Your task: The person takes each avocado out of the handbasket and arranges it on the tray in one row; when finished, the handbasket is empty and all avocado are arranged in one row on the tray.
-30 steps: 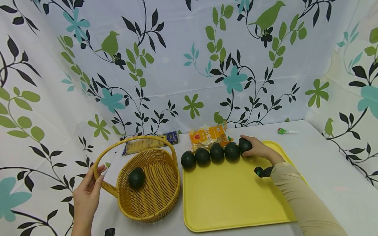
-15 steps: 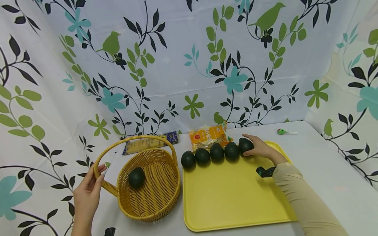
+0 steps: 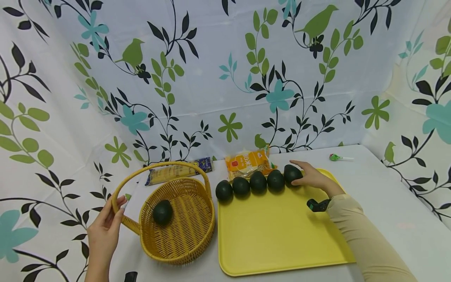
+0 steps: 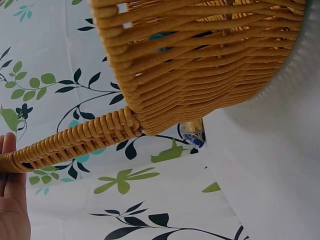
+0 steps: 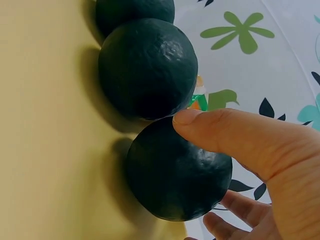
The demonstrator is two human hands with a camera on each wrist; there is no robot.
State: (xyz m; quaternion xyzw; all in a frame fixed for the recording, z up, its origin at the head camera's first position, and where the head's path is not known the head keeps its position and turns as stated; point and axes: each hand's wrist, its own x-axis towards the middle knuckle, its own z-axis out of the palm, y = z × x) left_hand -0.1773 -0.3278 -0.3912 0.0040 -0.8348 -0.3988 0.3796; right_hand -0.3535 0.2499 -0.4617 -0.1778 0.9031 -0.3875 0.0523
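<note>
In the head view my left hand (image 3: 103,231) holds the arched handle (image 3: 118,192) of a yellow wicker basket (image 3: 208,239). One dark green avocado (image 3: 163,212) lies inside at the left. My right hand (image 3: 313,178) grips the rightmost avocado (image 3: 291,173) of a row of several along the far edge of a yellow tray (image 3: 278,235). In the right wrist view, thumb and fingers (image 5: 235,225) curve around that avocado (image 5: 175,175), close beside its neighbour (image 5: 147,70). The left wrist view shows the basket's woven side (image 4: 200,65) and fingers at the handle.
Behind the tray lies an orange food packet (image 3: 248,163); a long blue-and-yellow packet (image 3: 179,171) lies behind the basket. A lollipop (image 3: 340,157) is at the back right of the white table (image 3: 398,219). Patterned cloth (image 3: 197,98) hangs around the back and sides.
My right hand and the avocado in it have shifted very slightly right, away from the row. The left hand and basket have stayed in place.
</note>
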